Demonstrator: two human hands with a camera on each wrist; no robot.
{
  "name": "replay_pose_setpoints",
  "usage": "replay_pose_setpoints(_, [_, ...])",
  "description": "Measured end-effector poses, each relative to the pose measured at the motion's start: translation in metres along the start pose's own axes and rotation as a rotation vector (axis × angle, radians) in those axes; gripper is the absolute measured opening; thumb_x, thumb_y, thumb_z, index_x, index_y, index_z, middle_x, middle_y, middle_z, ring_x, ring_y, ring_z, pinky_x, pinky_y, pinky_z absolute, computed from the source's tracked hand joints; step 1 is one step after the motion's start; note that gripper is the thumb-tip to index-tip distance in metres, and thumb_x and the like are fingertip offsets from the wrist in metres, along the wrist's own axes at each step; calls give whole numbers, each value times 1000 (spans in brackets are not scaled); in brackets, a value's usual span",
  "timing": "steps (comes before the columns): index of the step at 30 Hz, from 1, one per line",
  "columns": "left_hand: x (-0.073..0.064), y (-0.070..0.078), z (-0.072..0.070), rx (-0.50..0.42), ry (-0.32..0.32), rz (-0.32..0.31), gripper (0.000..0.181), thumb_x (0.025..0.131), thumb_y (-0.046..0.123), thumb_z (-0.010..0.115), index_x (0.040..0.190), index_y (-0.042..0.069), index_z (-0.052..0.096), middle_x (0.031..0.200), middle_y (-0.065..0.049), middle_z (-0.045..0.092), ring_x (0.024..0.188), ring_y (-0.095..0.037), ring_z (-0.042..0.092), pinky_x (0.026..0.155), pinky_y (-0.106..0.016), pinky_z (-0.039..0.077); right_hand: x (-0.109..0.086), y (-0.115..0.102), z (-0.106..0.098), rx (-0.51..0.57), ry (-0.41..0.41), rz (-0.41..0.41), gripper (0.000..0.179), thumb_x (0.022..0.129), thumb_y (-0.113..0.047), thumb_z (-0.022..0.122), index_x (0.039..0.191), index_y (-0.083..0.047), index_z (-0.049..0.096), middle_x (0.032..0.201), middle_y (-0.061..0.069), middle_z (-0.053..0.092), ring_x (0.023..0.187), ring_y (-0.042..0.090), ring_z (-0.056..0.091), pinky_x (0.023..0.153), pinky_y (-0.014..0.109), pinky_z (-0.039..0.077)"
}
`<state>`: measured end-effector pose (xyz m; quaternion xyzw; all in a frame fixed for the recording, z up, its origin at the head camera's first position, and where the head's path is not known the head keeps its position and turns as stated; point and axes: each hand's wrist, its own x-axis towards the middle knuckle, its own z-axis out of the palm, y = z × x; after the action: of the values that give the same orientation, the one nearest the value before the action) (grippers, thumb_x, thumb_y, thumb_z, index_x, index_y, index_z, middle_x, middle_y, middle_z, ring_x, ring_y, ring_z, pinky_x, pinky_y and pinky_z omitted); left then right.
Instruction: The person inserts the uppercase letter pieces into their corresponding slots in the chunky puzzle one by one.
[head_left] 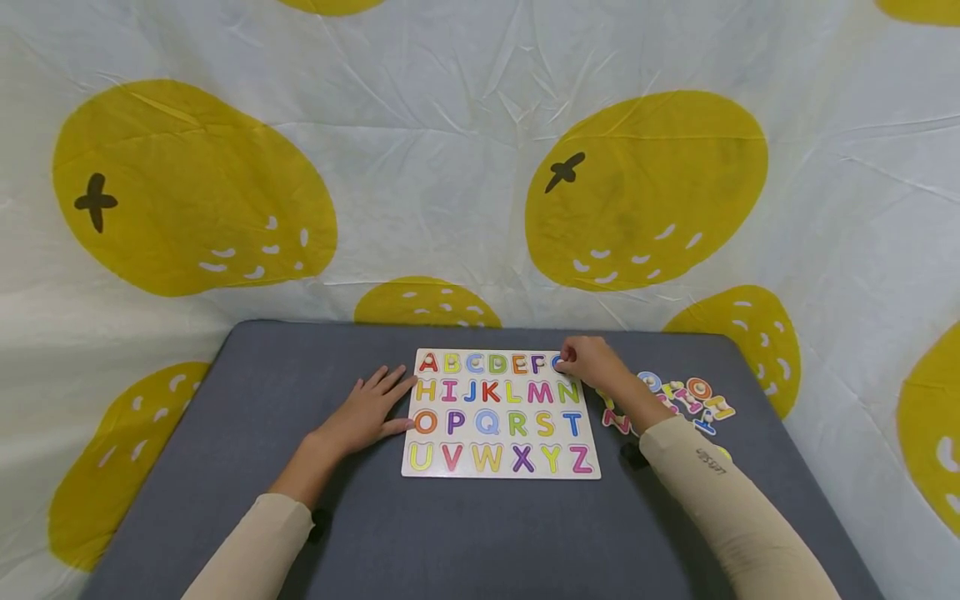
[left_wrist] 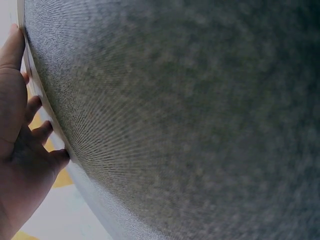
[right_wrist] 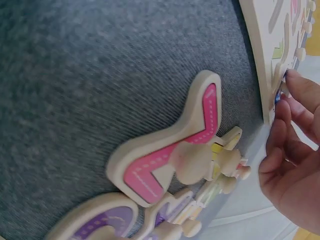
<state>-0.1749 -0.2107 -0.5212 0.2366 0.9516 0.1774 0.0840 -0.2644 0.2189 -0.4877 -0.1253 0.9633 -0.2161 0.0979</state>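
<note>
A white alphabet puzzle board [head_left: 467,479] lies flat on the table, its letters in several rows. At its top right corner my right hand [head_left: 596,365] pinches a blue letter piece [head_left: 557,363] at the end of the top row, after F; the fingers cover most of it. In the right wrist view, thumb and fingertips [right_wrist: 292,82] close around that piece at the board's edge. My left hand [head_left: 367,408] lies with fingers spread, its fingertips on the board's left edge. Along the top row, the pieces A [head_left: 428,362] to F bear small knobs.
Loose knobbed letter pieces are heaped right of the board, among them an orange O [head_left: 699,388] and a pink letter [right_wrist: 145,172] nearest the right wrist camera. Some lie under the right forearm. A white curtain [head_left: 435,183] with yellow fruit prints hangs behind the grey table [head_left: 315,358].
</note>
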Motion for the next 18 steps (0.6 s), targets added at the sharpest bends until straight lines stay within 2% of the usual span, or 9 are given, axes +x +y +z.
replay_pose_setpoints(10, [0,2,-3,1,-10,-4,83,96,54,67,163,18,35,169,-17,29,156,-48,21,116,-76,21,0,-2,0,22,-27,43,19,96,-22,76,93,-7,64,83,6,62,73,19,57,67,30,46])
replay_pose_setpoints(18, [1,1,-2,7,-10,-2,84,96,56,66,163,19,34,169,-16,28,156,-47,21,116,-76,22,-9,2,-8,57,-41,35,21,98,-23,73,106,-5,67,92,8,66,79,21,58,72,34,49])
